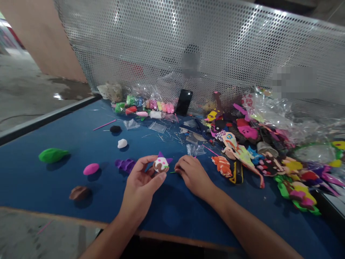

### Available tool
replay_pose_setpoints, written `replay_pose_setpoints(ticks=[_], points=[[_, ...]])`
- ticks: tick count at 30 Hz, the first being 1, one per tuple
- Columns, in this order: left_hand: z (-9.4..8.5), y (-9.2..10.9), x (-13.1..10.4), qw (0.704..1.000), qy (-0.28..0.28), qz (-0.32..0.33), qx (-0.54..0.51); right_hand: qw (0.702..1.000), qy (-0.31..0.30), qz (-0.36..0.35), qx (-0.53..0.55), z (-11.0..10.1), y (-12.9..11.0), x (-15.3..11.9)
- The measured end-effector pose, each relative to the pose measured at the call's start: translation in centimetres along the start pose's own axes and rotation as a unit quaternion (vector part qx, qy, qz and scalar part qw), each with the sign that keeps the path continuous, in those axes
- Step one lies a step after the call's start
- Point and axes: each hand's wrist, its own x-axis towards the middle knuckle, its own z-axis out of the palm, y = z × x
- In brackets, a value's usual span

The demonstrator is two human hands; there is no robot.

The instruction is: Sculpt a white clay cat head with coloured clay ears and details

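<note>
My left hand point(142, 180) grips a small clay head point(161, 163), white with pink spots, purple pointed ears and a brown patch at its lower part. Just to the right, my right hand point(192, 174) rests low over the blue table with its fingers bent together. A thin green piece point(173, 172) sticks out at its fingertips. Beside my left hand lies a purple clay strip point(125, 165). Farther left are a pink lump point(91, 169), a brown lump point(80, 193), a green lump point(53, 155), a white lump point(122, 143) and a black lump point(115, 128).
A phone point(184, 102) leans on the perforated metal panel point(151, 46). Wrapped clay pieces point(134, 100) lie along the panel. Many clay figures point(239, 151) and plastic bags point(285, 111) crowd the right side. A pink stick point(104, 125) lies at the left back.
</note>
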Motion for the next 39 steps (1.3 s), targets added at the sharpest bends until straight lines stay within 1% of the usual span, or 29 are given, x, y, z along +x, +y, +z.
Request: replay_pose_setpoints(ticks=[4, 7, 15, 17, 20, 23, 25, 27, 28, 32, 39], points=[[0.0, 0.3, 0.1, 0.999, 0.002, -0.006, -0.052, 1.0, 0.021, 0.015, 0.016, -0.4, 0.5, -0.3], [-0.1, 0.5, 0.3, 0.997, 0.009, -0.013, -0.069, 1.0, 0.022, 0.011, 0.008, -0.4, 0.7, -0.4], [0.2, 0.8, 0.2, 0.996, 0.03, -0.026, -0.079, 1.0, 0.011, -0.017, -0.012, 0.4, 0.4, -0.1], [0.2, 0.7, 0.2, 0.996, 0.036, -0.024, -0.079, 1.0, 0.015, -0.026, -0.004, 0.1, 0.3, 0.0], [0.1, 0.5, 0.2, 0.997, 0.036, -0.024, -0.068, 0.998, 0.043, -0.023, 0.026, -0.7, -0.2, -0.2], [0.0, 0.2, 0.1, 0.999, 0.019, -0.033, -0.039, 0.991, 0.094, 0.001, 0.097, -1.8, -1.2, -0.7], [-0.1, 0.0, 0.0, 0.999, -0.002, -0.041, -0.024, 0.975, 0.13, 0.017, 0.177, -2.3, -1.9, -1.1], [-0.2, -0.1, 0.0, 0.999, -0.024, -0.045, -0.017, 0.96, 0.147, 0.017, 0.239, -2.6, -2.5, -1.4], [-0.2, -0.2, -0.1, 0.998, -0.034, -0.046, -0.012, 0.956, 0.148, 0.013, 0.252, -2.6, -2.7, -1.4], [-0.4, -0.2, -0.3, 0.996, -0.061, -0.059, 0.017, 0.957, 0.153, 0.004, 0.246, -2.3, -2.9, -1.4], [-0.4, -0.1, -0.2, 0.995, -0.071, -0.053, 0.042, 0.964, 0.169, -0.02, 0.205, -2.2, -2.9, -1.4]])
